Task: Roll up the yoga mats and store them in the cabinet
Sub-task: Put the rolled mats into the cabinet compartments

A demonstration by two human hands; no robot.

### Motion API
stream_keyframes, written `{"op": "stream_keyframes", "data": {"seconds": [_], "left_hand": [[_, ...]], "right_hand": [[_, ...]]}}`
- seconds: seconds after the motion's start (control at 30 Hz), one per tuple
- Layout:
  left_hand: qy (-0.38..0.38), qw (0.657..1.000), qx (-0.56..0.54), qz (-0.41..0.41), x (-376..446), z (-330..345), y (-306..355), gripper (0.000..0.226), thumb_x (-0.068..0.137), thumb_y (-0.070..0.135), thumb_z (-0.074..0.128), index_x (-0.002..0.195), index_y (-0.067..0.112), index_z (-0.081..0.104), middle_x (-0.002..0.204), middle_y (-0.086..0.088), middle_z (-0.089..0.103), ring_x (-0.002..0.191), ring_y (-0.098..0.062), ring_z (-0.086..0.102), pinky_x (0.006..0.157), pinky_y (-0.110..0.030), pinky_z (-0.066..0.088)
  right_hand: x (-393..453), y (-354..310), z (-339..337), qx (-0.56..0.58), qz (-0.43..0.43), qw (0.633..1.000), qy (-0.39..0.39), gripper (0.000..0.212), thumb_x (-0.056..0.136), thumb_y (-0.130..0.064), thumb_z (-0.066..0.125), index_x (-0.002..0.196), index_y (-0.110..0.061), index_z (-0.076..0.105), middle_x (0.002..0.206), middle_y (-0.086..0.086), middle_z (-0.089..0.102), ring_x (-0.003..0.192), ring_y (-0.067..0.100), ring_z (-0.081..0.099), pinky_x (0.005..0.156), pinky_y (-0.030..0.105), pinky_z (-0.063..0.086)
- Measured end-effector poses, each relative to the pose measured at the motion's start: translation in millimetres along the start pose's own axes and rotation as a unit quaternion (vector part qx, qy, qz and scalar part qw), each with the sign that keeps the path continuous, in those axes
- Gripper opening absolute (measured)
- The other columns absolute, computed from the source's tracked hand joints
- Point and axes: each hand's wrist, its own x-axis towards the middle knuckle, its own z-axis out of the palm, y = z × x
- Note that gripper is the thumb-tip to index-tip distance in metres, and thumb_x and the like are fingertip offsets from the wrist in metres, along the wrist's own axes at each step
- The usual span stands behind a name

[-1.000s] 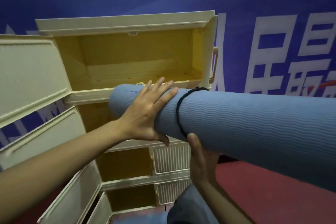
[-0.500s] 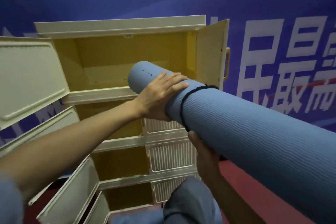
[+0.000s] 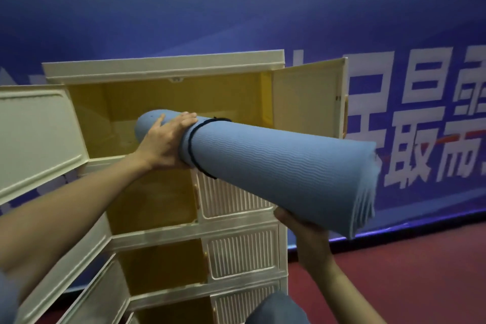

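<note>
A rolled blue yoga mat (image 3: pixel 276 166) with a black band (image 3: pixel 191 151) round it points into the open top compartment (image 3: pixel 218 97) of a cream cabinet (image 3: pixel 163 66) with a yellow inside. Its far end sits just inside the opening. My left hand (image 3: pixel 165 144) grips the roll near that far end, fingers over the top. From underneath, my right hand (image 3: pixel 302 226) holds the near end; its fingers are hidden behind the mat.
The top compartment's left door (image 3: pixel 36 134) and right door (image 3: pixel 305 97) stand swung open. Lower left doors (image 3: pixel 86 294) also hang open, while ribbed right doors (image 3: pixel 242 252) are closed. A blue banner wall (image 3: pixel 394 34) stands behind, above a red floor (image 3: pixel 407 284).
The mat's far end rose from the second shelf level into the top compartment's opening. My right hand slid back along the roll to its near end. My left hand kept its grip.
</note>
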Motion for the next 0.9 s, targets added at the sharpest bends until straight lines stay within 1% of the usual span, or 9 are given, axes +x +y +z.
{"op": "stream_keyframes", "data": {"seconds": [0.03,0.1,0.2,0.3,0.4,0.5,0.67,0.8,0.9], "left_hand": [[-0.012,1.000,-0.006,-0.004,3,0,-4,0.123,0.048,0.072,0.077,0.150,0.017,0.036,0.151,-0.012,0.050,0.135,-0.035,0.052,0.105,-0.066,0.043],[-0.050,0.999,0.013,-0.009,13,-3,-13,0.124,0.044,0.063,0.091,0.147,0.012,0.042,0.145,-0.014,0.056,0.126,-0.036,0.059,0.102,-0.053,0.051],[-0.076,0.996,0.035,-0.018,30,-6,-26,0.124,0.041,0.055,0.095,0.146,0.017,0.039,0.140,-0.011,0.059,0.122,-0.034,0.063,0.099,-0.047,0.054],[-0.063,0.996,0.045,-0.050,30,-6,-39,0.125,0.041,0.053,0.095,0.148,0.025,0.036,0.143,-0.006,0.057,0.124,-0.032,0.061,0.098,-0.048,0.055],[-0.087,0.987,0.052,-0.127,20,-8,-63,0.124,0.041,0.056,0.093,0.147,0.033,0.034,0.144,0.000,0.056,0.121,-0.029,0.062,0.094,-0.046,0.056],[-0.156,0.966,0.092,-0.188,5,-11,-89,0.127,0.039,0.063,0.090,0.148,0.036,0.031,0.139,0.003,0.059,0.118,-0.025,0.063,0.092,-0.043,0.057],[-0.163,0.942,0.177,-0.233,-2,-3,-106,0.124,0.043,0.068,0.086,0.147,0.027,0.031,0.123,-0.002,0.065,0.104,-0.027,0.066,0.073,-0.042,0.058],[-0.215,0.913,0.243,-0.247,19,6,-105,0.125,0.048,0.072,0.081,0.147,0.025,0.021,0.113,-0.001,0.065,0.096,-0.025,0.068,0.061,-0.032,0.047],[-0.236,0.897,0.266,-0.262,32,8,-100,0.111,0.054,0.062,0.083,0.142,0.026,0.027,0.101,0.003,0.065,0.086,-0.021,0.067,0.058,-0.031,0.045]], "right_hand": [[8,0,-3,0.014,-0.026,0.999,0.026,0.028,0.063,0.001,0.089,0.088,0.003,0.075,0.085,-0.007,0.077,0.082,0.003,0.071,0.081,0.015,0.053],[23,-4,-3,0.026,-0.044,0.997,0.058,0.036,0.065,0.023,0.078,0.075,-0.011,0.080,0.076,-0.012,0.076,0.070,-0.003,0.067,0.069,0.011,0.052],[37,1,-2,0.046,-0.053,0.995,0.066,0.033,0.051,0.007,0.088,0.074,-0.015,0.079,0.075,-0.011,0.076,0.070,-0.001,0.068,0.070,0.017,0.053],[50,-10,4,0.012,-0.068,0.997,0.042,0.070,0.044,-0.011,0.096,0.110,-0.019,0.073,0.098,-0.005,0.077,0.090,0.007,0.071,0.073,0.022,0.057],[65,-25,13,-0.064,-0.080,0.995,0.016,0.120,0.048,-0.031,0.103,0.145,-0.038,0.033,0.124,-0.015,0.063,0.108,0.004,0.068,0.084,0.024,0.056],[90,-36,32,-0.097,-0.089,0.991,0.011,0.102,0.063,-0.017,0.095,0.138,-0.039,0.029,0.123,-0.013,0.053,0.103,0.006,0.068,0.082,0.022,0.055],[130,-33,38,-0.322,-0.213,0.917,0.103,0.068,0.073,-0.016,0.087,0.107,-0.034,0.031,0.117,-0.004,0.030,0.102,0.014,0.042,0.093,0.033,0.042],[126,-9,31,-0.397,-0.227,0.887,0.062,0.060,0.072,-0.013,0.085,0.103,-0.032,0.038,0.119,-0.009,0.029,0.110,0.020,0.043,0.095,0.038,0.044],[118,8,24,-0.426,-0.207,0.880,0.030,0.056,0.072,-0.012,0.084,0.101,-0.031,0.041,0.118,-0.007,0.033,0.113,0.018,0.040,0.095,0.035,0.038]]}}
